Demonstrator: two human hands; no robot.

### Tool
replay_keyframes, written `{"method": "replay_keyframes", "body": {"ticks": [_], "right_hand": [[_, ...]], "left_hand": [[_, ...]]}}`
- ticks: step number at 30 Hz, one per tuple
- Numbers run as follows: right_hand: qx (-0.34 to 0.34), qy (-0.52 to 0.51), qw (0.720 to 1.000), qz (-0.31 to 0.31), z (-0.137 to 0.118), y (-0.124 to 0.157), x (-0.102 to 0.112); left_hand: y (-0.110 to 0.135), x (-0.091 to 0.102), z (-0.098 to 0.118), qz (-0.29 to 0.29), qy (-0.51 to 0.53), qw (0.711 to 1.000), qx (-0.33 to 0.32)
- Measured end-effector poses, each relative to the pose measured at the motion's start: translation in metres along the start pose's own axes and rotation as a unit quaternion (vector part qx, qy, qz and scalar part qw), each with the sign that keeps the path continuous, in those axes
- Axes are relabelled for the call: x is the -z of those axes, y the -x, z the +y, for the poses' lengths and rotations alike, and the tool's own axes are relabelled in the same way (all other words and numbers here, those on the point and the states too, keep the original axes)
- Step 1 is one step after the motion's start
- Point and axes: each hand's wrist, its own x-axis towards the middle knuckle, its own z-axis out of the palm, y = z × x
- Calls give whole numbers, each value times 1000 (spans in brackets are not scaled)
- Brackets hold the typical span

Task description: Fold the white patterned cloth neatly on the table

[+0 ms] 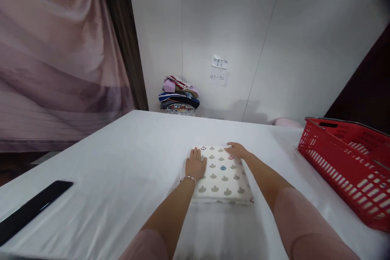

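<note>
A folded white cloth printed with grey, red and blue mushroom shapes lies flat in front of me. My left hand rests on its left edge, fingers stretched out and pointing away from me; a thin bracelet circles the wrist. At the far right corner of the cloth is my right hand, fingers extended and touching the fabric. Its thumb side is partly hard to see. Neither hand is wrapped around anything.
A white-covered table spreads beneath. On the right stands a red plastic basket. A black flat object lies at the left. Folded clothes are stacked by the back wall, below paper signs. A pink curtain hangs left.
</note>
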Motion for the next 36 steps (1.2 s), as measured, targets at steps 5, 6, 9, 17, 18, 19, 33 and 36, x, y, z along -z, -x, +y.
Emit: {"method": "replay_keyframes", "body": {"ticks": [5,6,9,17,18,19,33,36], "right_hand": [[-19,64,997,46,5,2,-8],[-26,77,995,56,5,2,-10],[-45,113,990,77,3,2,-15],[1,159,980,121,-20,19,-20],[25,163,979,116,-23,24,-23],[48,165,980,100,-26,29,-28],[36,158,987,0,-34,99,-49],[20,99,994,35,-21,125,-53]], "left_hand": [[1,-1,0,-4,1,1000,6],[1,-2,0,-6,3,1000,7],[0,-3,0,-11,9,1000,8],[0,-3,1,-18,23,999,16],[0,-4,1,-15,22,1000,15],[-1,-5,1,-13,20,1000,14],[1,2,2,-13,3,1000,4],[-2,2,1,-25,22,999,0]]}}
